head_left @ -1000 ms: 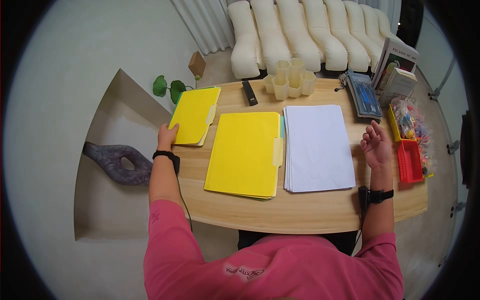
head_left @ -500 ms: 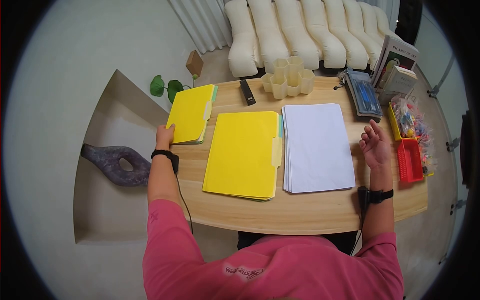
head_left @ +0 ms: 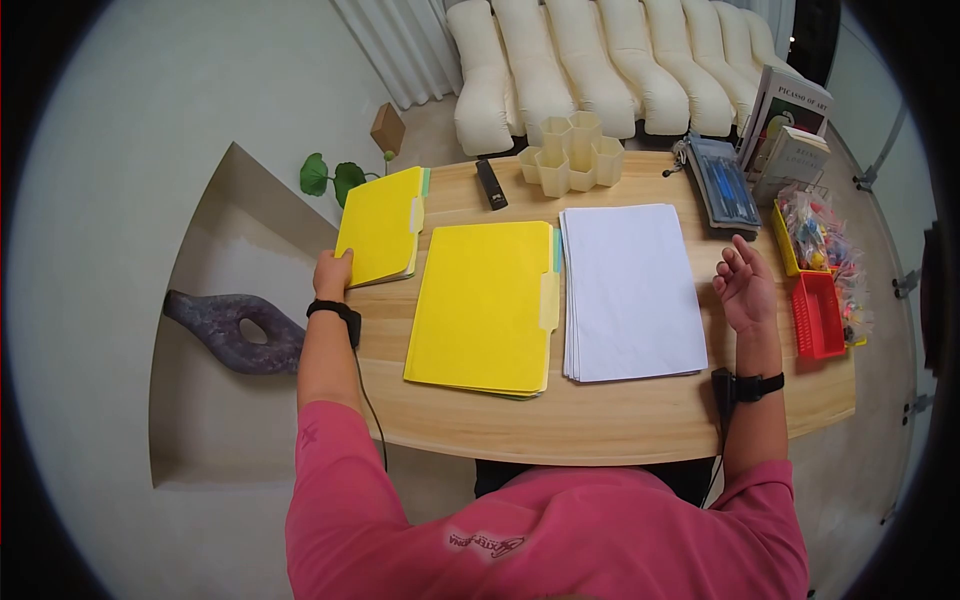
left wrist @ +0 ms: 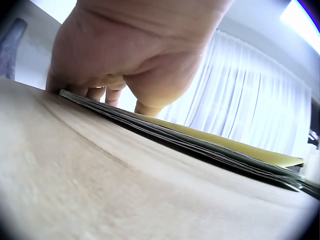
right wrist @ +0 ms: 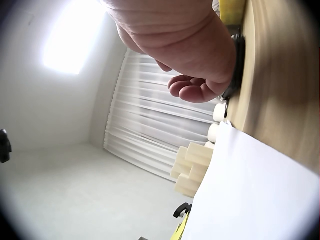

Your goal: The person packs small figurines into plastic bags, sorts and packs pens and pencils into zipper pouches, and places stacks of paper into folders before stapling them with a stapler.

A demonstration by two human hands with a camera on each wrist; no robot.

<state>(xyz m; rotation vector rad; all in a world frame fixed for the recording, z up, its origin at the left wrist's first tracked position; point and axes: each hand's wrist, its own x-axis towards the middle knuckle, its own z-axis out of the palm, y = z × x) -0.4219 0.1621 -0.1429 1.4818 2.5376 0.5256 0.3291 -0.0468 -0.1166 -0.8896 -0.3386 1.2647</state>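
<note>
In the head view my left hand [head_left: 333, 274] holds the near left corner of a smaller-looking stack of yellow file folders [head_left: 380, 225] at the table's left side. The thumb lies on the top cover and the other fingers are at the left edge, partly hidden. The left wrist view shows the stack's layered edge [left wrist: 190, 145] low over the wood. My right hand [head_left: 748, 290] is palm up with loosely curled fingers and holds nothing. It is right of a stack of white paper [head_left: 635, 295]. Between the hands lies a second stack of yellow folders [head_left: 480, 305].
At the back are a black stapler-like object [head_left: 491, 185] and a cream hexagonal organizer [head_left: 570, 160]. A pen pouch [head_left: 722, 185], books [head_left: 790, 115], a red basket [head_left: 818, 315] and a yellow basket [head_left: 783, 240] with small bagged items line the right side.
The left folder stack has turned slightly under my left hand, its far end shifting left, and more green shows along its upper right edge. My right hand stays about where it was.
</note>
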